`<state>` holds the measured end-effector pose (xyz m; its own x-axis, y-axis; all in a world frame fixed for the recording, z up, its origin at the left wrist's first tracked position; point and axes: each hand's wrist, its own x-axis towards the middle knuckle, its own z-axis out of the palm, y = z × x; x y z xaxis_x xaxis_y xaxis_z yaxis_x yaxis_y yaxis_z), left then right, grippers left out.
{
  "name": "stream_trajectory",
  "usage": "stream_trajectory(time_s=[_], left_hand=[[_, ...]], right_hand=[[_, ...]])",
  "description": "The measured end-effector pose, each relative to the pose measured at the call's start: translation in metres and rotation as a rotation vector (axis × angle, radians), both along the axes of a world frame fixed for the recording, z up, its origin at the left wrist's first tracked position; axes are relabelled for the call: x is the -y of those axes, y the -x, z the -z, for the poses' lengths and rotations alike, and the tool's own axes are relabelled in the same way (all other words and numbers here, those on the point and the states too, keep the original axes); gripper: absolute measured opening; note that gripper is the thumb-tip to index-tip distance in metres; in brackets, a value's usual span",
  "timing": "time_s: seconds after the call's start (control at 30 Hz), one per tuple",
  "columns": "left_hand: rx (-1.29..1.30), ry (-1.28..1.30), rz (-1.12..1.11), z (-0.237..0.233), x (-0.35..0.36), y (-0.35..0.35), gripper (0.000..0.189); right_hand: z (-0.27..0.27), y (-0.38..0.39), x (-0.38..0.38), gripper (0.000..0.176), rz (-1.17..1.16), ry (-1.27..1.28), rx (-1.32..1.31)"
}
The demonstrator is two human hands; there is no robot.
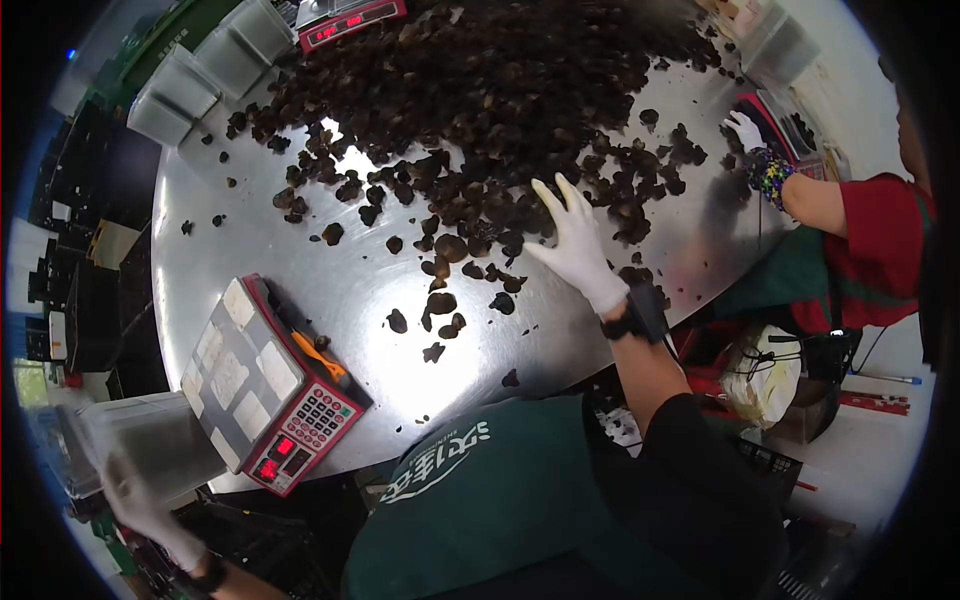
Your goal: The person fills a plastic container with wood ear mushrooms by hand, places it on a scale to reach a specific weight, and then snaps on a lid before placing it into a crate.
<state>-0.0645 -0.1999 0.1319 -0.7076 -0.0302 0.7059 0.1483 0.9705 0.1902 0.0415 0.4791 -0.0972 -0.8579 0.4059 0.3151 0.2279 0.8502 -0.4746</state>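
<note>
My right hand (582, 248), in a white glove with yellowish fingertips, reaches over the metal table with its fingers spread. Its fingertips are at the near edge of a big pile of dark brown, curled pieces (470, 90) that look like wood ear mushrooms. Loose pieces (441, 303) lie scattered to the left of this hand. At the lower left, my gloved left hand (140, 505) is smeared by motion beside a clear plastic bin (160, 440). Whether it grips the bin, I cannot tell.
A red-framed scale (245, 385) with orange-handled scissors (318, 355) stands on the table's (240, 230) near left. Clear bins (185, 95) and another scale (350, 22) are at the back left. On the right, a co-worker's gloved hand (743, 130) is near a third scale (785, 125).
</note>
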Motion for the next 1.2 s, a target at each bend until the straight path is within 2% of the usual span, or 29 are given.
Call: stream_trajectory(time_s=[0.03,0.1,0.13,0.17,0.23,0.27,0.33,0.37,0.47,0.53,0.6,0.63,0.67,0.73,0.8,0.87,1.0,1.03,1.07,1.13,1.2], left_hand=[[0.059,0.098,-0.051,0.022,-0.041,-0.011,0.025],[0.240,-0.011,0.147,0.063,-0.121,-0.036,0.017],[0.251,-0.098,0.275,0.095,-0.129,-0.040,0.017],[0.407,-0.072,0.183,0.110,-0.142,-0.049,0.020],[0.534,-0.056,0.167,0.135,-0.161,-0.057,0.024],[0.628,-0.056,0.133,0.141,-0.167,-0.060,0.027],[0.581,-0.076,0.207,0.150,-0.177,-0.066,0.033],[0.560,-0.083,0.244,0.151,-0.182,-0.069,0.036],[0.599,-0.072,0.266,0.140,-0.194,-0.076,0.038],[0.541,-0.073,0.245,0.142,-0.193,-0.080,0.039],[0.477,-0.124,0.235,0.144,-0.187,-0.083,0.040],[0.441,-0.101,0.236,0.140,-0.186,-0.082,0.039],[0.398,-0.110,0.216,0.140,-0.181,-0.082,0.038],[0.309,-0.130,0.174,0.141,-0.165,-0.081,0.037],[0.269,-0.067,0.104,0.136,-0.155,-0.079,0.034],[0.258,-0.125,0.064,0.138,-0.147,-0.071,0.036],[0.393,-0.261,0.150,0.164,-0.136,-0.061,0.046],[0.404,-0.253,0.158,0.167,-0.138,-0.061,0.048],[0.414,-0.244,0.163,0.166,-0.142,-0.061,0.049],[0.409,-0.255,0.175,0.160,-0.150,-0.062,0.050],[0.396,-0.285,0.186,0.166,-0.148,-0.061,0.052]], right_hand=[[0.003,0.011,-0.001,0.083,-0.038,-0.008,0.029],[0.007,0.035,0.004,0.083,-0.114,-0.026,0.080],[0.003,0.044,0.010,0.081,-0.144,-0.036,0.121],[0.007,0.052,0.012,0.081,-0.198,-0.033,0.123],[0.010,0.065,0.016,0.077,-0.270,-0.070,0.148],[0.009,0.071,0.016,0.075,-0.281,-0.102,0.169],[0.007,0.084,0.015,0.071,-0.306,-0.164,0.213],[0.010,0.087,0.014,0.060,-0.292,-0.261,0.186],[0.030,0.085,0.009,0.048,-0.287,-0.055,0.070],[0.041,0.084,0.009,0.026,-0.223,-0.115,-0.121],[0.050,0.094,0.000,0.012,-0.203,-0.019,-0.192],[0.045,0.101,0.000,0.007,-0.175,0.031,-0.216],[0.039,0.105,-0.003,0.010,-0.137,0.078,-0.161],[0.025,0.114,-0.006,0.014,-0.112,0.315,-0.167],[0.002,0.121,-0.005,0.019,-0.135,0.747,-0.107],[-0.022,0.127,0.008,0.021,-0.184,1.162,-0.133],[-0.037,0.139,0.030,0.027,-0.355,1.893,0.089],[-0.044,0.144,0.048,0.032,-0.302,1.959,0.093],[-0.047,0.149,0.061,0.033,-0.379,2.073,0.134],[-0.061,0.158,0.099,0.034,-0.413,2.043,0.159],[-0.073,0.169,0.132,0.034,-0.669,2.090,0.323]])
